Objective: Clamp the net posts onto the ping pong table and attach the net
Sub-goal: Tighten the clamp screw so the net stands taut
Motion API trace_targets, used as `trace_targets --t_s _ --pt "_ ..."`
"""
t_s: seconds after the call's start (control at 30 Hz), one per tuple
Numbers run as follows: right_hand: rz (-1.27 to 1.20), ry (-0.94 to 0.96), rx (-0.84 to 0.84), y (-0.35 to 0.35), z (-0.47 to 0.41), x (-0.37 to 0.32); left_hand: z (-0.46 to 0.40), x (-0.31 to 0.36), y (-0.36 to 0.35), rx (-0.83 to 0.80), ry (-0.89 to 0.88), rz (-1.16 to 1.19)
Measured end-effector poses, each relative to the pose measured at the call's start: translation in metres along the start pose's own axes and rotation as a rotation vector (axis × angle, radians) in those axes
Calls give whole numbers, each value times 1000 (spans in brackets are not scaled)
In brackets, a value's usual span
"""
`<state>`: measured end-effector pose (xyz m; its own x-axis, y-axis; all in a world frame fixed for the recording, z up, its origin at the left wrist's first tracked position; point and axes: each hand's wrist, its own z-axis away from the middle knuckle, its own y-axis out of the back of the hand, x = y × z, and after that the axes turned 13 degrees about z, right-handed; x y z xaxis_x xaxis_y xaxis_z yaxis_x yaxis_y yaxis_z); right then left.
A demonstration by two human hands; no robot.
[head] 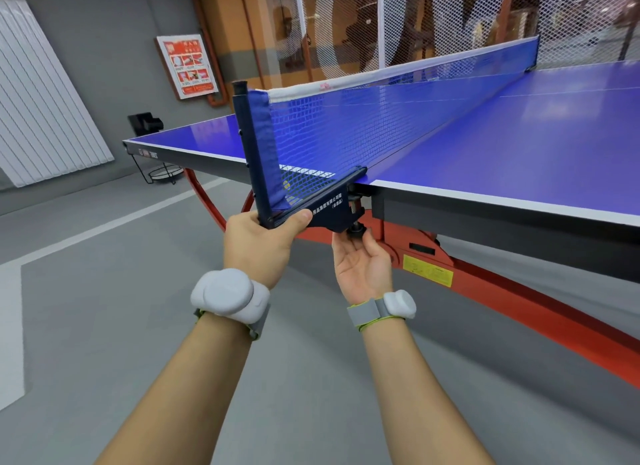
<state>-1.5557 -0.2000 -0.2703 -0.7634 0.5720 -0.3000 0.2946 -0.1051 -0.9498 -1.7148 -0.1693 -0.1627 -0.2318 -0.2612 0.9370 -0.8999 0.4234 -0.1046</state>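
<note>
Left hand [263, 243] grips the lower corner of the near net post [246, 146], where the upright meets the bracket arm [322, 201]; thumb lies curled along the arm's side, fingers wrapped behind and mostly hidden. Right hand [360, 260] sits palm-up under the bracket, fingertips closed around the black clamp screw knob [355, 229]; exact finger placement on the knob is partly hidden, so the grip is probably a pinch. The bracket arm's upper jaw rests on the blue ping pong table [502, 135] at its near side edge, the screw below the tabletop's rim. The net [346, 132] is attached: its dark sleeve is over the near post, its white top band runs across the table to the far post [535, 54], which stands at the opposite edge. Count: two hands, two posts, one net, one table, one knob visible. Each wrist carries one white sensor pod on a grey strap, so two: left pod [230, 296], right pod [400, 303]. The table's frame [519, 302] is red-orange with one yellow label [427, 270]. One red-framed poster [188, 66] leans against the wall behind; grey floor [104, 326] below.
</note>
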Motion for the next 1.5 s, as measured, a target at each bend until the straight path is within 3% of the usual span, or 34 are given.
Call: trace_targets --t_s 0.53,0.7,0.9,1.1,1.27,1.5 --pt "36 -18 -30 13 1 -7 3 -1 -2 -1 -18 21" --pt "314 -169 82 7 -6 -2 5 0 -4 32 -32 -21" --pt "116 -141 -92 22 2 -1 3 -1 -3 31 -17 -31" --pt "363 -219 106 18 -8 6 3 -3 -2 36 -55 -64" --pt "109 -107 -41 30 3 10 3 -1 -2 28 -42 -61" --pt "259 -168 -14 16 -3 2 5 1 -3 38 -66 -73"
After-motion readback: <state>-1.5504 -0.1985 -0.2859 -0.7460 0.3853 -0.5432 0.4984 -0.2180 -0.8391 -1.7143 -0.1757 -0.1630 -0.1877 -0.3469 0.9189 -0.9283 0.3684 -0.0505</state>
